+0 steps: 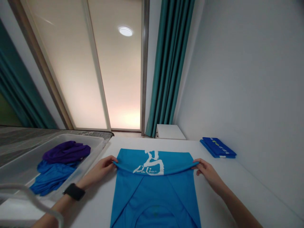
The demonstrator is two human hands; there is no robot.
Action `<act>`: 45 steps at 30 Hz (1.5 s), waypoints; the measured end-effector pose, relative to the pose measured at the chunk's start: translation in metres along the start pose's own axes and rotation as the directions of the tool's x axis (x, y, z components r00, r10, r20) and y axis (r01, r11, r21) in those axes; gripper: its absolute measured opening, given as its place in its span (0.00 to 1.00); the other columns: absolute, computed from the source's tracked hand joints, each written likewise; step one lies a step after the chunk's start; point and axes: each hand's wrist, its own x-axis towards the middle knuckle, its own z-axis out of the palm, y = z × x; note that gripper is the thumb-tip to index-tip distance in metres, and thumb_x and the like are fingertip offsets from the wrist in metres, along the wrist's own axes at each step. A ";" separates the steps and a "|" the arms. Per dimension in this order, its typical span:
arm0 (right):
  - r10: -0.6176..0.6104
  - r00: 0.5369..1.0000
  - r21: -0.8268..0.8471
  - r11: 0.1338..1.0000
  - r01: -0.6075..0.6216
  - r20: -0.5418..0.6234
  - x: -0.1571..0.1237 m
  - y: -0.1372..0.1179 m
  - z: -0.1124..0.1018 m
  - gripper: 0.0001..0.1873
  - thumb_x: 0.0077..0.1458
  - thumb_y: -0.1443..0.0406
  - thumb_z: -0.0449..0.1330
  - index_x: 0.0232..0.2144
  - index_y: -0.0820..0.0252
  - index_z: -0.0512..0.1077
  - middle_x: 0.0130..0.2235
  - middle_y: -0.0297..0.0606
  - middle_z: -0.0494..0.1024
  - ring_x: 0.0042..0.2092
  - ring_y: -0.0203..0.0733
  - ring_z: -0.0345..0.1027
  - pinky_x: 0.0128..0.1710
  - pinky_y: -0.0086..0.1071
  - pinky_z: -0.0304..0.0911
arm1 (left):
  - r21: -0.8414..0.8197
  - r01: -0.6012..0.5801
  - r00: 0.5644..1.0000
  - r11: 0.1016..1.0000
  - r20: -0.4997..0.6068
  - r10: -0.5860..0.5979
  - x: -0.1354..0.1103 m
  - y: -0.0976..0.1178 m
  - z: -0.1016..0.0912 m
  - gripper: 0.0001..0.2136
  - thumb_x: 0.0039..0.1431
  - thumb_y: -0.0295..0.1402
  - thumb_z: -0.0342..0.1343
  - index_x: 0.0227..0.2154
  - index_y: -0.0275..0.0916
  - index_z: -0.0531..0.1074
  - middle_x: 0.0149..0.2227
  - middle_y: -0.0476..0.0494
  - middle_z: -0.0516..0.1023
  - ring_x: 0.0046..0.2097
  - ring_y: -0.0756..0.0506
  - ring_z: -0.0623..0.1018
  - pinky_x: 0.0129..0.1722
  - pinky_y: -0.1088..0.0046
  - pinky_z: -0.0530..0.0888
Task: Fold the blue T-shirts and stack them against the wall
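A blue T-shirt (155, 196) with white lettering lies on the white table (92, 209), its neckline toward me and its sides tucked in. Its far part is folded over toward me, so the print faces up. At the left end of that folded edge, my left hand (108, 164) pinches the cloth; a dark watch (74, 192) is on that wrist. My right hand (205, 171) grips the right end of the same edge between thumb and fingers. The edge stretches fairly straight between both hands, sagging slightly in the middle.
Left of the shirt stands a clear plastic bin (95, 142) holding crumpled purple cloth (66, 152) and blue cloth (53, 175). Folded blue garments (218, 148) are stacked at the right, near the wall. A white cabinet (169, 131) stands beyond the table, and a pale cable (35, 201) crosses the lower left.
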 end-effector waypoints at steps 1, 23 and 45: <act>-0.014 1.000 -0.027 1.000 0.014 -0.014 -0.003 0.006 0.001 0.14 0.49 0.58 0.53 0.34 0.57 0.73 0.30 0.36 0.76 0.31 0.41 0.71 0.30 0.31 0.65 | 0.019 -0.009 1.000 1.000 -0.012 0.009 -0.004 -0.004 0.002 0.15 0.49 0.48 0.57 0.30 0.40 0.75 0.30 0.44 0.77 0.36 0.41 0.76 0.40 0.67 0.73; -0.297 0.954 -0.419 0.864 0.280 0.026 -0.015 0.026 0.011 0.11 0.45 0.64 0.50 0.27 0.55 0.72 0.31 0.36 0.73 0.30 0.42 0.64 0.34 0.35 0.61 | 0.139 -0.059 0.997 0.989 -0.036 0.065 -0.008 -0.013 0.015 0.16 0.53 0.49 0.54 0.30 0.40 0.74 0.32 0.44 0.78 0.36 0.41 0.77 0.38 0.69 0.72; -0.479 0.869 -0.599 0.661 0.451 0.127 -0.027 -0.013 0.054 0.13 0.58 0.67 0.50 0.33 0.56 0.75 0.36 0.42 0.75 0.41 0.47 0.68 0.43 0.42 0.60 | 0.080 -0.079 0.982 0.994 -0.165 0.092 -0.010 -0.014 0.012 0.18 0.57 0.50 0.51 0.35 0.39 0.75 0.32 0.44 0.78 0.37 0.41 0.77 0.39 0.67 0.72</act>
